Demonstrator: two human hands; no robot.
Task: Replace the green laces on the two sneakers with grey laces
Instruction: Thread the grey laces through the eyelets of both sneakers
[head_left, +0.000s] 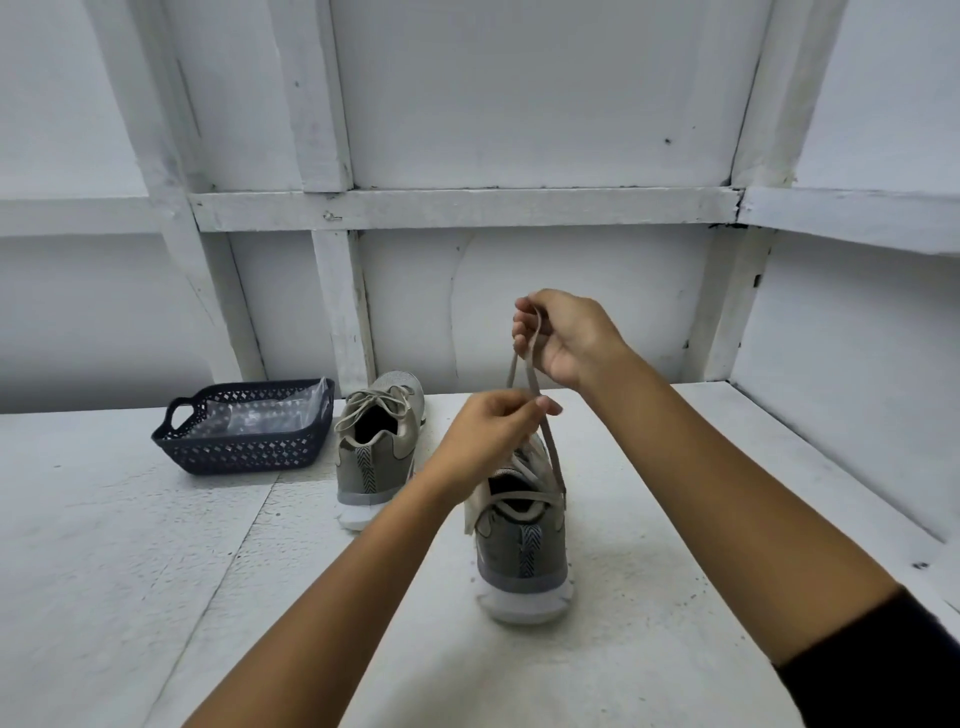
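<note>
a black sleeve (883, 670) covers the right arm at the lower right edge, and both bare forearms reach forward over the white table (156, 545). just beyond them stands the near sneaker (524, 561), olive-grey with a white sole, heel toward the camera and upright on the table. a pale grey-beige lace (553, 457) rises from the right side of its collar, and more lace crosses the shoe's opening. the left hand (488, 431) hovers just above the shoe's tongue, thumb and fingertips closed in a pinch on the lace where its two strands cross. the right hand (566, 338) is higher and farther back, fingers curled around the top of the loop, so the lace runs as a narrow loop between the two hands. the far sneaker (376, 447) sits to the left and farther away, apart from the near one, heel also toward the camera, its lace of the same pale colour threaded and lying loosely over the tongue. left of it, just beside, a dark blue perforated basket (244, 457) with a handle rests on the table and holds a clear plastic bag (260, 415); what is in the bag cannot be made out. a white panelled wall (519, 104) stands behind.
</note>
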